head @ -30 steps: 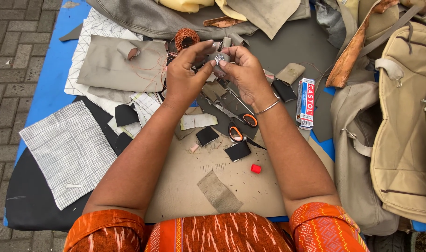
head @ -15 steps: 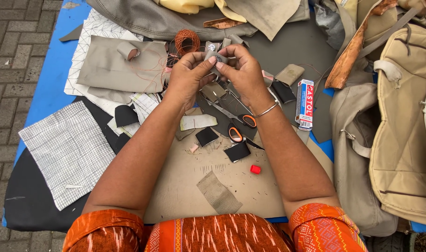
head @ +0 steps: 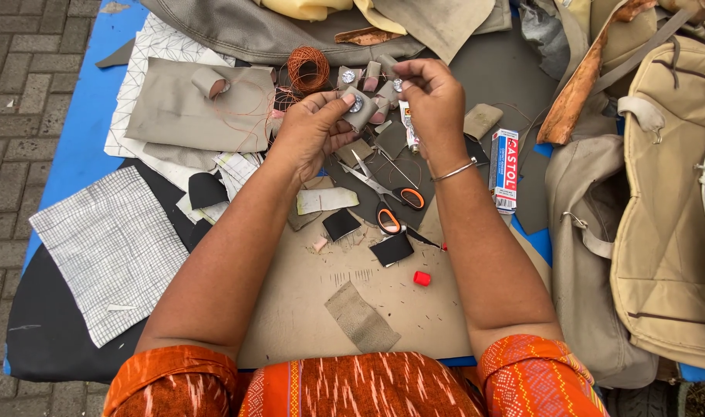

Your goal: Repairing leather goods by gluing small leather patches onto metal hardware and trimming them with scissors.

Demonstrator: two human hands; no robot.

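My left hand [head: 310, 133] pinches a small beige fabric tab with a silver snap button [head: 358, 103] between thumb and fingers. Just to its right, my right hand [head: 433, 96] is closed around a small white tube [head: 409, 127] that points down from the palm. Its fingertips are close to several more beige tabs with snaps [head: 371, 76] lying on the table behind. Both hands hover over the far middle of the work surface. Orange-handled scissors [head: 385, 202] lie open below them.
An orange thread spool [head: 309, 69] sits at the back, with a folded beige cloth [head: 190, 116] to its left. There is grid-patterned paper [head: 113, 247] at left, and black scraps [head: 391, 249] and a red cap [head: 422, 278] lie on a cardboard sheet [head: 306, 309]. A small box [head: 504, 170] and beige bags [head: 672, 201] are at right.
My hands were joined on one tab. They have drawn apart, the left keeping the tab and the right shifting to the right.
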